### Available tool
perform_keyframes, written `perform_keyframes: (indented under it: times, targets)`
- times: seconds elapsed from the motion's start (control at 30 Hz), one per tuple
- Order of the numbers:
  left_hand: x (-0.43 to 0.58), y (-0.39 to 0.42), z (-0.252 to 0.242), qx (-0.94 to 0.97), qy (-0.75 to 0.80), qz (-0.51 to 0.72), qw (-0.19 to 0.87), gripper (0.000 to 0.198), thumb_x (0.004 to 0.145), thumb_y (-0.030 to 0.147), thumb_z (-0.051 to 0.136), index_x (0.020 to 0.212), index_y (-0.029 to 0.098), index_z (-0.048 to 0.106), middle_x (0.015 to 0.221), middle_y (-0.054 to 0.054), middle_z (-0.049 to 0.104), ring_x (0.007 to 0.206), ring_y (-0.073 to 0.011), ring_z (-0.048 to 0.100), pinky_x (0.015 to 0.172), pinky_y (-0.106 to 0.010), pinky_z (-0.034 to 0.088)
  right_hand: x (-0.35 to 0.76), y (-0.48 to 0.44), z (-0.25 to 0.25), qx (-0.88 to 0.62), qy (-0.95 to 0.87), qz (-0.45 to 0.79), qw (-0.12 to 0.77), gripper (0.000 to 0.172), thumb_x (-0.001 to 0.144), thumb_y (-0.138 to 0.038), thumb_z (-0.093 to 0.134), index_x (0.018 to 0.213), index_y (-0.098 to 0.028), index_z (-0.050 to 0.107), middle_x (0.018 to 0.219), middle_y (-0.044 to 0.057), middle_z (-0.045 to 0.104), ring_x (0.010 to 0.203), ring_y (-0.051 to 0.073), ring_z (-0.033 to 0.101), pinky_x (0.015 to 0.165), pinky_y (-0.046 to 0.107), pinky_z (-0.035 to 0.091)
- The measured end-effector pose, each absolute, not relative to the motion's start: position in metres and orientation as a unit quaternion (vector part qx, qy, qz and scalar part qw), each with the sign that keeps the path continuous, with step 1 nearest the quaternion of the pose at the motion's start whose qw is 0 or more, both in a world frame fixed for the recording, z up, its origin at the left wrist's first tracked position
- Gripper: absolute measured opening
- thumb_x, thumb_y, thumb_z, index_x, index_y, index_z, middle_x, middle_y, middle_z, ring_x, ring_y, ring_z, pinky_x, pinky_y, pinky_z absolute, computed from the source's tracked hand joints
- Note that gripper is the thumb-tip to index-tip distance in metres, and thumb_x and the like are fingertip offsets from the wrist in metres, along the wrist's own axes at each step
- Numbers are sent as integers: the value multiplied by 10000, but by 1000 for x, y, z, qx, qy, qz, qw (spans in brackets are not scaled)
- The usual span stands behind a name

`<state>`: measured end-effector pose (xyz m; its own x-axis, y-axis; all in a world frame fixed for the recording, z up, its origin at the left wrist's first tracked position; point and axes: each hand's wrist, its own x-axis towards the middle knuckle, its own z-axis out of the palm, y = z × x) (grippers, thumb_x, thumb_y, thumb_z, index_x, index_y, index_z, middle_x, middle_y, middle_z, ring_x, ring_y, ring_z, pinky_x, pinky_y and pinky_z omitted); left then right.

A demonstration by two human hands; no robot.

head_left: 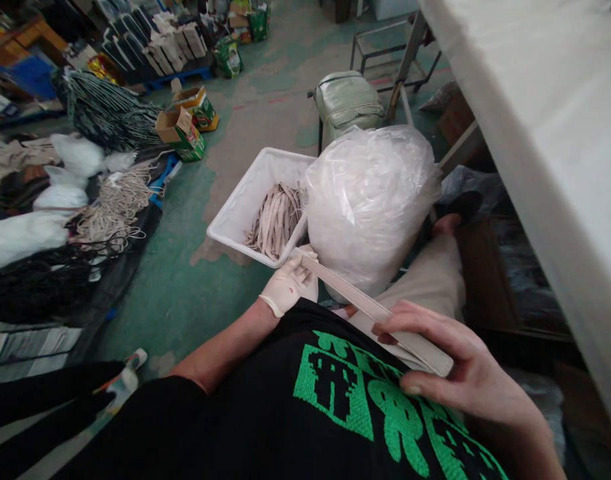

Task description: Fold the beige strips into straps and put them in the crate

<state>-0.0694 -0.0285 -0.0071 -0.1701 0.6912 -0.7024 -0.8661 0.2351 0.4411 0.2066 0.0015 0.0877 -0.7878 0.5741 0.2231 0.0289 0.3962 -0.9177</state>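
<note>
A flat beige strap (362, 301) stretches between my two hands in front of my black shirt. My left hand (288, 283), in a pale thin glove with a small red mark, pinches its far end beside the rim of a white plastic bin (235, 217). Bare, my right hand (455, 357) grips the near end, fingers over the top and thumb beneath. Several similar straps (278, 220) lie heaped inside the bin. A large clear plastic bag with whitish contents (370, 207) bulges against the bin's right side.
A pale-topped table (545, 100) runs along my right. Behind the bag sits a green wrapped bundle (348, 100) near a metal frame. Cords (118, 200) and white bags cover the left floor. Green cartons (185, 133) stand farther back. Another person's legs (50, 393) show lower left.
</note>
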Motion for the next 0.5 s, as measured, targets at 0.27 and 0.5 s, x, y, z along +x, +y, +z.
perform_keyframes:
  times: [0.27, 0.5]
  targets:
    - [-61, -34, 6, -112, 447, 565, 685, 138, 932, 211, 625, 995, 142, 726, 993, -62, 763, 967, -138, 706, 943, -262, 529, 206, -14, 82, -298, -787, 322, 434, 265, 899, -101, 626, 1043, -290, 745, 882, 13, 712, 711, 147, 680, 627, 256, 544]
    - [-49, -40, 3, -36, 435, 534, 724, 182, 834, 215, 736, 1004, 154, 719, 995, -65, 756, 900, -159, 700, 891, -292, 535, 157, 10, 47, -220, -822, 318, 418, 228, 948, -139, 577, 1030, -270, 744, 905, 31, 689, 764, 143, 668, 655, 259, 567]
